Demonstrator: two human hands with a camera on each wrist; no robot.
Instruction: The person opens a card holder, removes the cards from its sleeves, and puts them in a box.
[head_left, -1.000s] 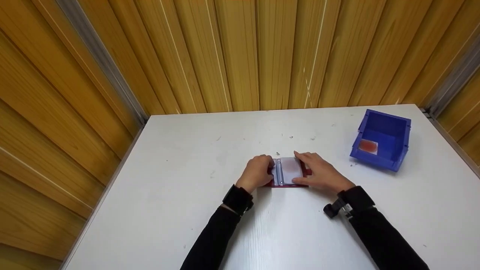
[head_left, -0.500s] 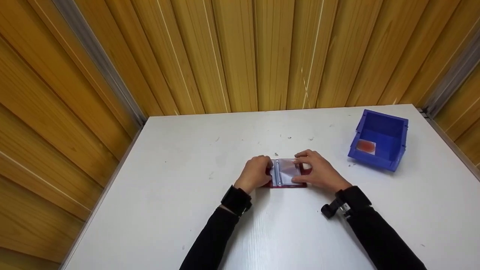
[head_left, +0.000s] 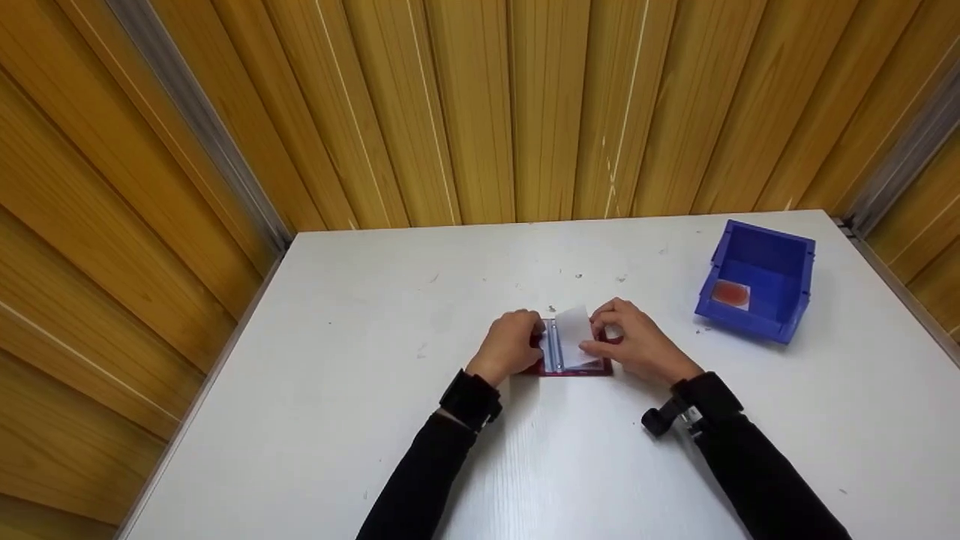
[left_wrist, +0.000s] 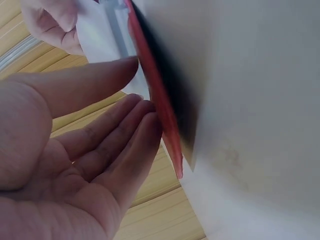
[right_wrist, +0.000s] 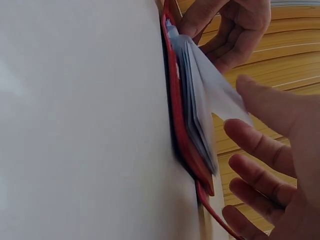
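A small red card binder [head_left: 605,369] lies open on the white table, with metal rings down its middle and several clear sleeve pages. My left hand [head_left: 511,343] presses its fingertips and thumb on the left side; in the left wrist view those fingers [left_wrist: 107,135] touch the inside of the red cover. One whitish page [head_left: 574,337] stands raised at a slant. My right hand [head_left: 637,341] pinches this page's outer edge between thumb and index finger, while in the right wrist view the other fingers [right_wrist: 257,175] are spread apart. A stack of sleeve pages [right_wrist: 197,100] lies underneath.
A blue plastic bin [head_left: 757,281] stands at the table's back right, with a red and white card [head_left: 731,294] in it. Yellow wood-look panels [head_left: 480,112] rise behind the table [head_left: 360,315] and along its sides.
My right thumb and index finger have lifted a page that lay flat on the binder's right side; it now slants upward. My left hand has stayed on the left side.
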